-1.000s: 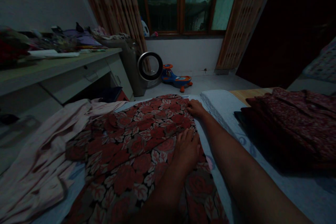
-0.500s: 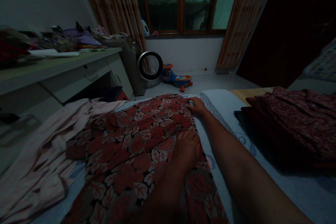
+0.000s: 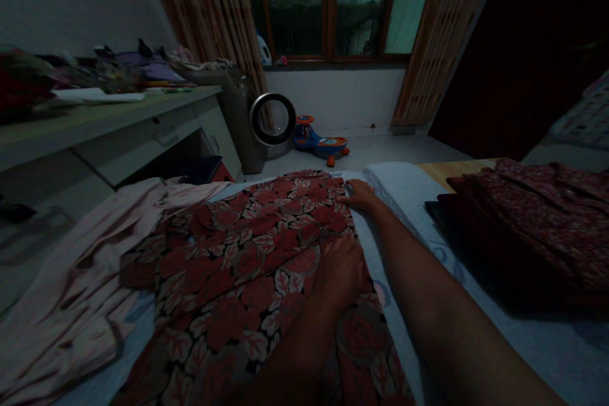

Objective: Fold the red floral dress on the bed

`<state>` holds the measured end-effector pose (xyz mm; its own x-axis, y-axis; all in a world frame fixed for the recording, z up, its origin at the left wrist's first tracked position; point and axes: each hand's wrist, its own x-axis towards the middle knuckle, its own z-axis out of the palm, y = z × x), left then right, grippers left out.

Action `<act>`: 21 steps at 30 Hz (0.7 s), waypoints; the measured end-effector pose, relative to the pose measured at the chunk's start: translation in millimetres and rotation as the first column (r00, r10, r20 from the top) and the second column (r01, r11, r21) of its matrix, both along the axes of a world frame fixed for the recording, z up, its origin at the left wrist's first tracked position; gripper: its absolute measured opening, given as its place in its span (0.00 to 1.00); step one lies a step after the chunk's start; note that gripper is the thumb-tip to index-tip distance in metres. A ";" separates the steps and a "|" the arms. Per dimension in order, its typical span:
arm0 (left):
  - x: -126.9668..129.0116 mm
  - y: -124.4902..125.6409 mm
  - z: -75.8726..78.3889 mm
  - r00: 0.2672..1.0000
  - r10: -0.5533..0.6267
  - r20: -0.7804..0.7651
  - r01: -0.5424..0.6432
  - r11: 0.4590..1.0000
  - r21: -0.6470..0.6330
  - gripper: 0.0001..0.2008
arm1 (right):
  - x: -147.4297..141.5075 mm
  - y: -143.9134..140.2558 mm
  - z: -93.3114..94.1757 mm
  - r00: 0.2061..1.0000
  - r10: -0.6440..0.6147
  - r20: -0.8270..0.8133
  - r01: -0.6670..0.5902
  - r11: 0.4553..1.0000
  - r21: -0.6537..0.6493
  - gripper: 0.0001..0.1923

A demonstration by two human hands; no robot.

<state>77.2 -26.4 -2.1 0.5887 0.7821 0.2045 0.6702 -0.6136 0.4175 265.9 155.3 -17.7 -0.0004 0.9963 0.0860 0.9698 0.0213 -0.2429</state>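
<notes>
While the pale bed (image 3: 485,304) carried everything, the red floral garment (image 3: 247,266) lay spread across its middle, a pink garment (image 3: 71,279) along its left edge, a dark folded pile (image 3: 533,228) right. Left hand (image 3: 339,269) pinched the floral cloth's right edge; right hand (image 3: 361,195) gripped its far corner

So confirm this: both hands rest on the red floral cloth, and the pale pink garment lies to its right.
Not quite. In the head view the left hand and right hand do rest on the red floral cloth, but the pale pink garment lies to its left. On the right is a pile of dark red patterned fabric.
</notes>
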 end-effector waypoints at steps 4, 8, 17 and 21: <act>0.1 -1.1 3.8 1.000 0.001 -0.008 -0.001 1.000 -0.010 0.11 | -3.3 0.3 0.9 0.998 -0.070 0.002 0.070 0.997 0.029 0.34; 0.0 -1.2 4.7 1.000 0.003 -0.014 -0.003 1.000 -0.009 0.11 | -4.5 2.1 2.7 0.994 -0.109 -0.003 0.109 0.993 0.043 0.29; -0.4 -2.1 3.3 1.000 -0.003 -0.002 0.003 1.000 0.002 0.09 | -5.7 3.5 4.1 0.992 -0.124 -0.035 0.126 0.990 0.066 0.29; -0.5 -1.7 2.5 1.000 0.000 0.006 0.000 1.000 0.002 0.09 | -8.0 -0.2 5.2 0.994 -0.106 -0.005 0.106 0.992 0.065 0.36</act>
<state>76.7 -28.1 0.3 0.5873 0.7818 0.2096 0.6676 -0.6143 0.4206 257.9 155.1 -12.4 0.1047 0.9830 0.1509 0.9672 -0.0653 -0.2456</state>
